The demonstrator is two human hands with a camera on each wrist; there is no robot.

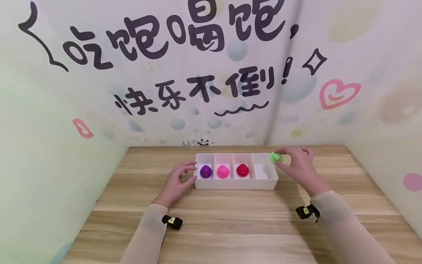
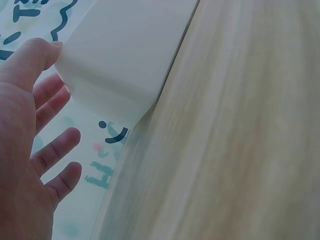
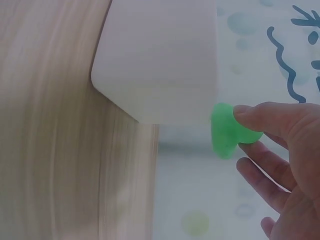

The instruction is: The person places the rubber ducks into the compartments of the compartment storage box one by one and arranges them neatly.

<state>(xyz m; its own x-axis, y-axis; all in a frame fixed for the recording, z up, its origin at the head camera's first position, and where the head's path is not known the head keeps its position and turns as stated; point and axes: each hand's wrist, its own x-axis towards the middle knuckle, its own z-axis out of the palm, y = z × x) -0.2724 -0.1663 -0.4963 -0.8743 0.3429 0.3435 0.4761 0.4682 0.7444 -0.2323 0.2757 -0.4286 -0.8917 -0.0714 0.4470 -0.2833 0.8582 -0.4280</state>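
A white four-compartment box point(image 1: 235, 184) stands on the table. From left to right, its first three compartments each hold one small toy duck: purple point(image 1: 206, 171), pink point(image 1: 222, 171) and red point(image 1: 243, 170). The fourth compartment, at the right end, has nothing in it. My right hand point(image 1: 299, 165) pinches a green toy duck point(image 3: 227, 131) between thumb and fingertips, just above that end's rim. At the opposite end, my left hand point(image 1: 177, 182) touches the box with its thumb and fingertips. Its other fingers point(image 2: 60, 150) are spread loosely beside the box.
The wood-grain table point(image 1: 230, 220) runs back to a printed wall point(image 1: 158, 124) with dark lettering, close behind the box. More wall panels rise at both sides. Each wrist wears a black camera, one on the left point(image 1: 176, 222) and one on the right point(image 1: 303, 212).
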